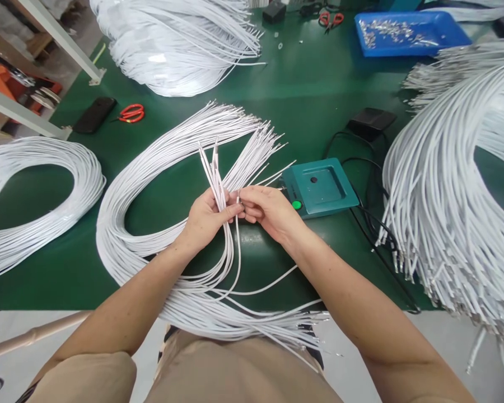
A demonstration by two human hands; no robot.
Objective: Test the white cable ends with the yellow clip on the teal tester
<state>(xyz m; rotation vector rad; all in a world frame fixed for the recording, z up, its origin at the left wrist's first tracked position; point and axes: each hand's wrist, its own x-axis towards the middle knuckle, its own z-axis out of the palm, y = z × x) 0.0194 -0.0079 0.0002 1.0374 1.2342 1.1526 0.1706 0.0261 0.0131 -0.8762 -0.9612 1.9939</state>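
Note:
In the head view my left hand is closed round a few white cables, whose ends stick up above the thumb. Close beside it, my right hand pinches the end of one white cable between thumb and fingers; a small piece at that end is too small to make out. Both hands meet above a large looped bundle of white cables. More cable ends hang over the table's front edge, near my lap. Just right of my right hand sits a teal device with a green button.
Other white cable bundles lie at the left, back and right. A blue tray holds small metal parts. Red-handled scissors lie by a black phone. Black cords run behind the teal device.

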